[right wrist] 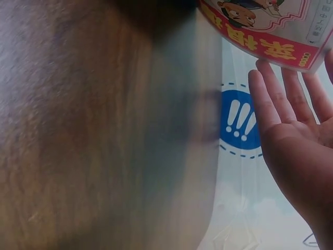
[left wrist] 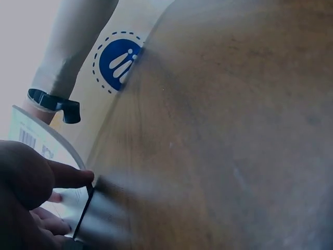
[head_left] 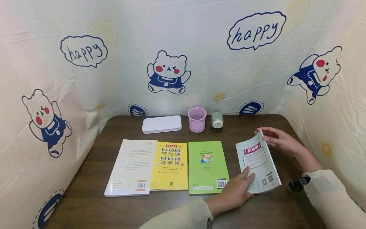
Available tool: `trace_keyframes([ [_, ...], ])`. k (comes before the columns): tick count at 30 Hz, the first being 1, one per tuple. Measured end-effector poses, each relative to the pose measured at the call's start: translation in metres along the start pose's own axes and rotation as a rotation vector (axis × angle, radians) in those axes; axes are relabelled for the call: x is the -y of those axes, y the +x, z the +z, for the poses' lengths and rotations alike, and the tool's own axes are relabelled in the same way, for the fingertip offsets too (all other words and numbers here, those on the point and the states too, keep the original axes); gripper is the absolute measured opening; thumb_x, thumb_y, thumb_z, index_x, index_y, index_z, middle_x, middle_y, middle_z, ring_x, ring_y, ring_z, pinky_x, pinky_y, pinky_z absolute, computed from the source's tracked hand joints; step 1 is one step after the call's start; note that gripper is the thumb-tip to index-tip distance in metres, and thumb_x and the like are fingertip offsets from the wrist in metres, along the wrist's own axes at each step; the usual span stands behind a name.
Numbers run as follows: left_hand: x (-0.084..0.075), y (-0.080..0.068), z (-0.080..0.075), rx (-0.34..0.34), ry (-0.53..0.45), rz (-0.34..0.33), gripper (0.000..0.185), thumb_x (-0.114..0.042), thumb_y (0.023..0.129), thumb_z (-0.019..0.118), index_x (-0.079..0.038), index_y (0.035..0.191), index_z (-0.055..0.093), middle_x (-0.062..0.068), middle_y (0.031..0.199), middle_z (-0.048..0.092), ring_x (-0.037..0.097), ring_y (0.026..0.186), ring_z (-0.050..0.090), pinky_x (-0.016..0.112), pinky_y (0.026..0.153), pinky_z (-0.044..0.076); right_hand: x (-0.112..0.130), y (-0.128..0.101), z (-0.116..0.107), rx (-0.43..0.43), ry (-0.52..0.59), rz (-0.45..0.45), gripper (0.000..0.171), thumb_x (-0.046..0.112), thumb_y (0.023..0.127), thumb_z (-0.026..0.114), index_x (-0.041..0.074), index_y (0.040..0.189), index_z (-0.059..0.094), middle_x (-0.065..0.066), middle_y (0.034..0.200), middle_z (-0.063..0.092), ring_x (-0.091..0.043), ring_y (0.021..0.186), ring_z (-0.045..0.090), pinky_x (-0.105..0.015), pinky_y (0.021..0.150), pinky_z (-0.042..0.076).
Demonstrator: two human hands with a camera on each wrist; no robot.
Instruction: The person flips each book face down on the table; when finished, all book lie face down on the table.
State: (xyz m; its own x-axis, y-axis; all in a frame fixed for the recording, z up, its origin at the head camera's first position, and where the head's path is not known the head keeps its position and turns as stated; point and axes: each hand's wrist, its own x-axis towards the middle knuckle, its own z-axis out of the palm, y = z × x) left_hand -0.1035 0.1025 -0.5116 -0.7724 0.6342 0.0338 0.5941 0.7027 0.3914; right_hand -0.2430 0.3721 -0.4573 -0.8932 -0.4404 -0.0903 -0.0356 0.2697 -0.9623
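Observation:
A pale grey-green paperback book (head_left: 255, 162) with a red title label lies tilted at the right of the table, its right side raised and its cover bowed. My left hand (head_left: 235, 192) holds its lower left corner, fingers on the cover and thumb at the bottom edge; the left wrist view shows the thumb (left wrist: 75, 176) at that corner. By the upper right corner, my right hand (head_left: 281, 141) touches the book with spread, nearly straight fingers. In the right wrist view, the fingers (right wrist: 278, 96) reach toward the book's other cover (right wrist: 278, 41), which has a red title band.
Left of the held book lie a green book (head_left: 207, 171), a yellow book (head_left: 170, 165) and a white book (head_left: 132, 165). Behind them stand a white flat case (head_left: 161, 124), a pink cup (head_left: 197, 120) and a green pencil sharpener (head_left: 217, 121). Printed cloth surrounds the wooden table (head_left: 94, 178).

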Motion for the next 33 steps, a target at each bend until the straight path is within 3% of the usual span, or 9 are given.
trace_keyframes([
  [4,-0.002,0.001,0.0,0.034,0.038,0.0,0.067,-0.035,0.096,0.073,-0.021,0.156,0.047,0.005,0.168,0.031,0.024,0.138,0.054,0.032,0.107,0.05,-0.005,-0.004,-0.003,0.01,0.012,0.017,0.055,0.013,0.107,0.055,-0.003,0.155,0.033,0.0,0.15,0.055,0.001,0.121,0.061,-0.02,0.096,0.054],
  [8,-0.001,0.0,-0.001,0.045,0.069,0.013,0.062,-0.036,0.097,0.071,-0.02,0.154,0.05,0.005,0.167,0.033,0.021,0.143,0.049,0.032,0.111,0.046,-0.01,-0.007,-0.006,0.02,0.027,0.05,0.057,0.014,0.107,0.055,-0.002,0.157,0.03,0.007,0.148,0.055,0.0,0.121,0.061,-0.021,0.097,0.055],
  [13,0.0,0.0,0.0,0.029,0.159,0.063,0.056,-0.039,0.099,0.069,-0.017,0.149,0.056,0.003,0.165,0.038,0.013,0.15,0.038,0.027,0.117,0.038,-0.018,-0.01,-0.011,0.044,0.053,0.092,0.06,0.014,0.107,0.055,0.002,0.159,0.029,0.014,0.144,0.057,-0.003,0.121,0.063,-0.024,0.096,0.056],
  [23,0.0,0.0,-0.001,0.024,0.237,0.102,0.05,-0.04,0.101,0.066,-0.017,0.145,0.06,0.001,0.162,0.043,0.011,0.15,0.038,0.026,0.118,0.038,-0.038,-0.016,-0.02,0.064,0.095,0.102,0.061,0.01,0.107,0.054,-0.002,0.16,0.025,0.021,0.135,0.063,-0.006,0.118,0.066,-0.029,0.094,0.059],
  [26,0.001,0.001,0.0,0.02,0.252,0.114,0.05,-0.04,0.101,0.065,-0.017,0.145,0.059,0.002,0.162,0.043,0.012,0.15,0.038,0.026,0.118,0.038,-0.041,-0.017,-0.022,0.046,0.06,0.128,0.062,0.013,0.107,0.055,-0.002,0.16,0.026,0.012,0.139,0.064,-0.007,0.116,0.067,-0.029,0.094,0.059],
  [30,0.002,0.001,-0.001,0.028,0.28,0.118,0.052,-0.043,0.101,0.064,-0.018,0.146,0.059,0.001,0.162,0.043,0.012,0.15,0.038,0.03,0.118,0.039,-0.045,-0.019,-0.024,0.005,-0.01,0.173,0.068,0.018,0.105,0.06,-0.002,0.16,0.027,-0.018,0.153,0.052,-0.005,0.114,0.067,-0.029,0.094,0.059],
  [33,0.002,0.001,-0.001,0.037,0.31,0.109,0.053,-0.047,0.101,0.062,-0.02,0.147,0.059,0.0,0.162,0.043,0.011,0.15,0.037,0.037,0.119,0.039,-0.049,-0.019,-0.024,-0.025,-0.094,0.193,0.069,0.021,0.103,0.064,-0.001,0.16,0.03,-0.032,0.155,0.043,-0.009,0.116,0.067,-0.03,0.094,0.059],
])
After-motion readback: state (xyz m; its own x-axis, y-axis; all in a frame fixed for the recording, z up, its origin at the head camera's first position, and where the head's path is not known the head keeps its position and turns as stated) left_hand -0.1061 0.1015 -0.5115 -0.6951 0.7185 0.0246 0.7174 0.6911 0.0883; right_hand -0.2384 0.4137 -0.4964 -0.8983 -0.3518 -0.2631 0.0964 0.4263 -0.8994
